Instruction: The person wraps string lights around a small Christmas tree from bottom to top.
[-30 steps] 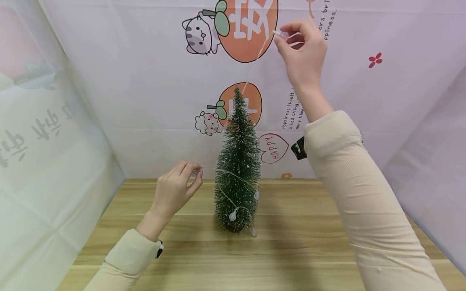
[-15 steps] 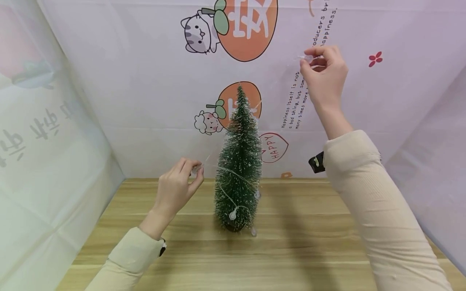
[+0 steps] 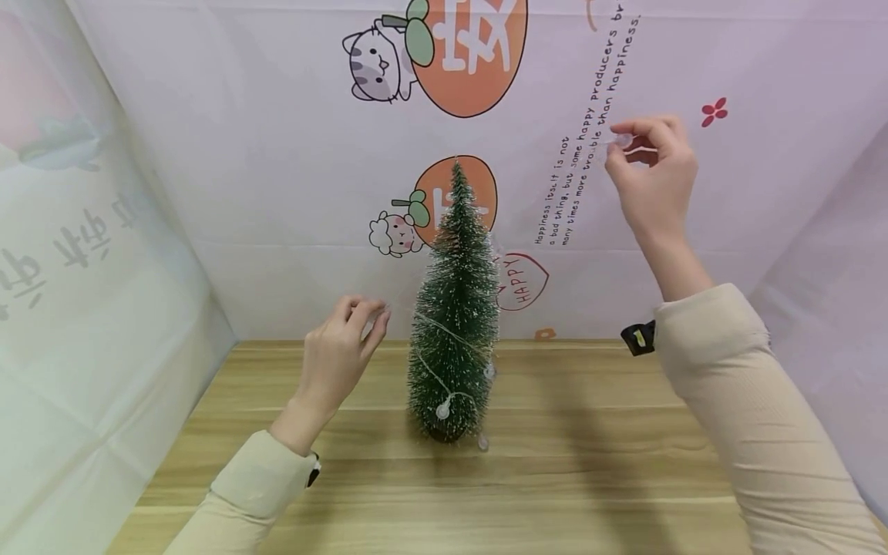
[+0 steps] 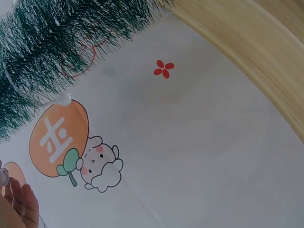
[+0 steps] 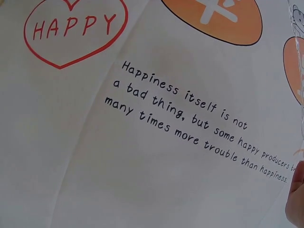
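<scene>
In the head view a small green Christmas tree [image 3: 454, 308] with frosted tips stands upright. A clear string of lights [image 3: 442, 408] runs across its lower half, with round bulbs at the front and right side. My left hand [image 3: 338, 347], left of the tree at mid height, pinches part of the string between thumb and fingertips. Up to the right and away from the tree, my right hand [image 3: 655, 169] pinches a clear bulb [image 3: 623, 141]. The left wrist view shows the tree [image 4: 52, 52] with a strand across it. Fingers [image 5: 297, 194] appear at the right wrist view's edge.
The tree stands on a wood-grain table [image 3: 444, 501]. Behind it hangs a printed white cloth [image 3: 298, 193] with orange fruit, cartoon animals and text. More cloth [image 3: 104, 308] forms the left side, and another sheet [image 3: 819, 308] the right.
My right hand has moved right and down from above the tree's top with the bulb, drawing the string round behind the tree. The left hand has barely moved.
</scene>
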Available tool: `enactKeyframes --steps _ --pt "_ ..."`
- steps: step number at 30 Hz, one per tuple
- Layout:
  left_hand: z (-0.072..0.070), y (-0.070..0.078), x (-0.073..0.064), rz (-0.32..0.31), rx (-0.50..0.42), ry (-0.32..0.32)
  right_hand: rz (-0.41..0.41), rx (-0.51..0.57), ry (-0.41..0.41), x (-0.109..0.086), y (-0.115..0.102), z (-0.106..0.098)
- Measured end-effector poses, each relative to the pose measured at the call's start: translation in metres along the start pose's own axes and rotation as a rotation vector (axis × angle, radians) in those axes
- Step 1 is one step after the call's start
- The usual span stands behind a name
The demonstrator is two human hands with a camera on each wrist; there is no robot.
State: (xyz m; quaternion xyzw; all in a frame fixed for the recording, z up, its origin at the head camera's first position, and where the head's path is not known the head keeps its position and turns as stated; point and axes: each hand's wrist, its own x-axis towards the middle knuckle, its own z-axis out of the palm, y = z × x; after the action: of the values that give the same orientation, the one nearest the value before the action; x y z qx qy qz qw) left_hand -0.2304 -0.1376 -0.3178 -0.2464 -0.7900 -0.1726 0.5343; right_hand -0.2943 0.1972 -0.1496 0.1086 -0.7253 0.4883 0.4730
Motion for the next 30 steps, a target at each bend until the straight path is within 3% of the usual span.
enactKeyframes --steps 6,11,18,26,30 --pt "0.000 0.001 0.002 -0.010 -0.011 0.004 -0.038 0.012 -0.005 -0.014 -0.005 -0.012" --pt "-0.001 0.001 0.003 -0.020 -0.011 0.007 -0.059 0.078 -0.011 -0.027 -0.016 -0.023" --pt "-0.001 0.001 0.004 -0.030 -0.010 0.017 -0.111 0.164 -0.059 -0.037 -0.015 -0.039" --pt "-0.002 0.001 0.007 -0.050 -0.016 -0.004 -0.198 0.493 -0.149 -0.046 -0.019 -0.050" --pt "-0.002 0.001 0.009 -0.055 -0.018 -0.024 -0.218 0.592 -0.190 -0.048 -0.025 -0.052"
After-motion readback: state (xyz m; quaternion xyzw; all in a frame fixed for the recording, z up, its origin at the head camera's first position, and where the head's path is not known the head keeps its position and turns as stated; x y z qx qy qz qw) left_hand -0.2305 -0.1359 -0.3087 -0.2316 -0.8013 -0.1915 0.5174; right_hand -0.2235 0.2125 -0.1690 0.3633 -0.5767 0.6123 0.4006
